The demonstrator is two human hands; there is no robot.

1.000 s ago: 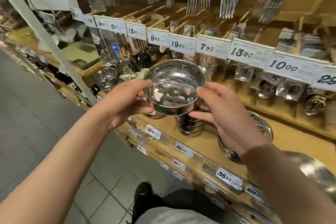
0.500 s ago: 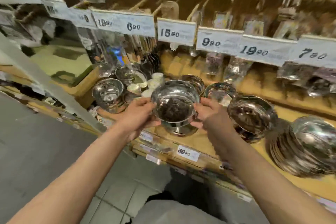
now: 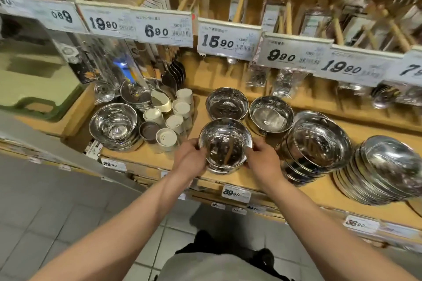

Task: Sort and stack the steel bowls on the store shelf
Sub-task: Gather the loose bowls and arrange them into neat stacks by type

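A small steel bowl (image 3: 225,141) sits on top of a short stack at the front of the wooden shelf (image 3: 146,157). My left hand (image 3: 190,158) grips its left rim and my right hand (image 3: 262,157) grips its right rim. Behind it stand two more steel bowls, one (image 3: 226,103) at the back and one (image 3: 271,113) to its right. A tilted stack of larger bowls (image 3: 316,146) leans at the right, and a stack of wide shallow bowls (image 3: 383,169) lies further right. Another bowl stack (image 3: 113,125) stands at the left.
White-capped shakers (image 3: 175,118) cluster between the left stack and my hands. Price tags (image 3: 228,40) hang along the rail above, with packaged utensils behind them. A green tray (image 3: 34,89) sits far left. The tiled floor and my shoes are below.
The bowl in both hands has come down from in front of the price rail onto the stack at the shelf front. The view has tilted down and moved closer.
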